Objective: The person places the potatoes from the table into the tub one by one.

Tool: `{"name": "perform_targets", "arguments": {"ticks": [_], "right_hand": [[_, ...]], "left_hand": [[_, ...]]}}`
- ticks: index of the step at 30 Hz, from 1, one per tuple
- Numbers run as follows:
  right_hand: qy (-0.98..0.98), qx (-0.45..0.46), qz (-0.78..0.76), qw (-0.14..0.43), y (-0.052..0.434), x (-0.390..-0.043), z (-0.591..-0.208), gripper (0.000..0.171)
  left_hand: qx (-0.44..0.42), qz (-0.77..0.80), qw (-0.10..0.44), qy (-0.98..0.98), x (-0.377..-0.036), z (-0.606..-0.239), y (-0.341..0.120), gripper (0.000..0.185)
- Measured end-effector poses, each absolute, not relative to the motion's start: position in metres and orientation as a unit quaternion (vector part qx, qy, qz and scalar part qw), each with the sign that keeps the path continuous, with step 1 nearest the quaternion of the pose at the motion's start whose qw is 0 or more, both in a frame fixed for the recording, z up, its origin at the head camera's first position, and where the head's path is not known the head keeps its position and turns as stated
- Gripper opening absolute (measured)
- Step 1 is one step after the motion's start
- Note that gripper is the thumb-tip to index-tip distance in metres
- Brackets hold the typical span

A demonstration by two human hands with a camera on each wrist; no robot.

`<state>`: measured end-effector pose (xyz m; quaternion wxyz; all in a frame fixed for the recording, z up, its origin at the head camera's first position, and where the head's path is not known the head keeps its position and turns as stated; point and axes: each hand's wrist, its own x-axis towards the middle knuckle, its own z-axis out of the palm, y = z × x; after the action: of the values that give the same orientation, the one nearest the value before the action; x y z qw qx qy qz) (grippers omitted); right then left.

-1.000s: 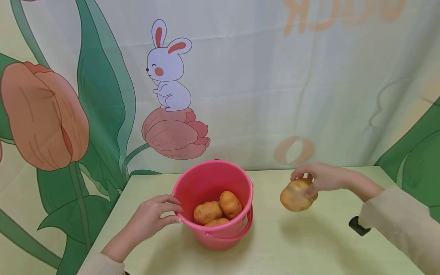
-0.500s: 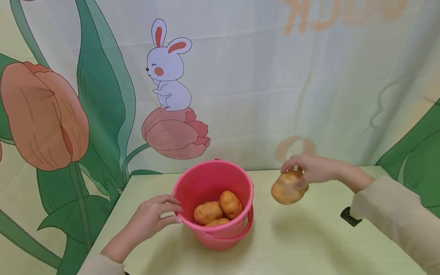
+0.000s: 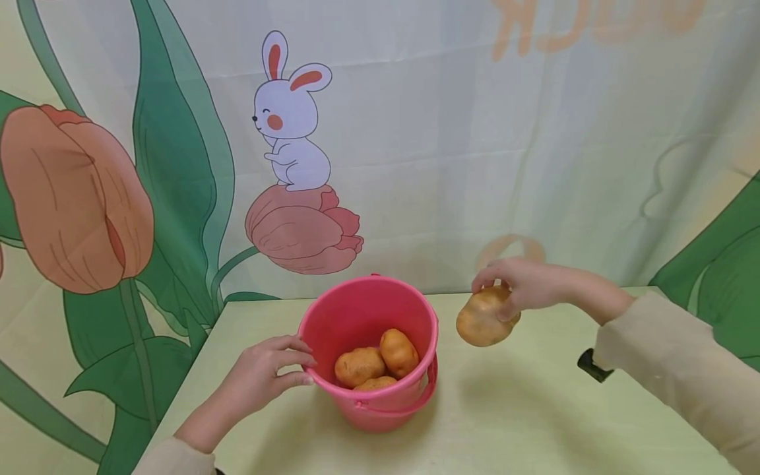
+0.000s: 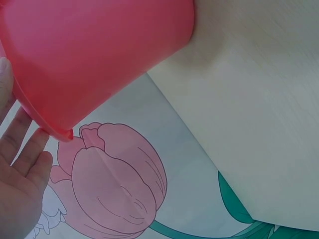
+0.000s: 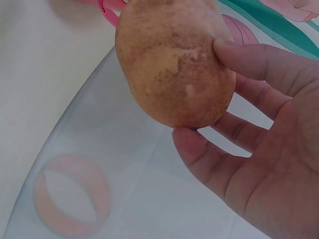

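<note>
A pink bucket [image 3: 380,402] stands on the table with several potatoes inside, such as one potato [image 3: 359,367] lying left and another [image 3: 398,353] leaning right. My left hand [image 3: 261,369] grips the bucket's left rim, fingers over the edge and thumb outside. In the left wrist view the fingers [image 4: 31,149] lie along the rim. To the right of the bucket, my right hand [image 3: 528,284] holds a large potato [image 3: 483,320] above the table. Seen from the right wrist, the thumb and fingers [image 5: 241,59] pinch that potato [image 5: 174,64] from its sides.
The pale green table [image 3: 505,422] ends at a back edge against a printed curtain [image 3: 415,165] with a rabbit and tulips. The bucket's pink handle [image 3: 410,408] hangs down at its front right.
My right hand has moved left and slightly up with the potato, closer to the bucket. The left hand and the bucket have stayed in place.
</note>
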<state>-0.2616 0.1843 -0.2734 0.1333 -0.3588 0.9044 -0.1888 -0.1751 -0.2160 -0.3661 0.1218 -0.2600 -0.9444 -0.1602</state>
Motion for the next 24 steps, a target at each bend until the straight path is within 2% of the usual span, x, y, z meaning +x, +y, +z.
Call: {"name": "perform_targets", "arguments": {"ticks": [7, 15, 24], "right_hand": [[0.905, -0.376, -0.166, 0.112, 0.172, -0.261, -0.264, 0.032], [0.907, -0.366, -0.161, 0.129, 0.161, -0.260, -0.256, 0.032], [0.935, -0.334, -0.072, 0.096, 0.145, -0.256, -0.241, 0.034]], "left_hand": [[-0.253, -0.161, 0.115, -0.947, -0.174, -0.366, -0.216, 0.024], [-0.254, -0.160, 0.114, -0.947, -0.175, -0.365, -0.216, 0.024], [-0.259, -0.158, 0.121, -0.945, -0.175, -0.365, -0.216, 0.023]]}}
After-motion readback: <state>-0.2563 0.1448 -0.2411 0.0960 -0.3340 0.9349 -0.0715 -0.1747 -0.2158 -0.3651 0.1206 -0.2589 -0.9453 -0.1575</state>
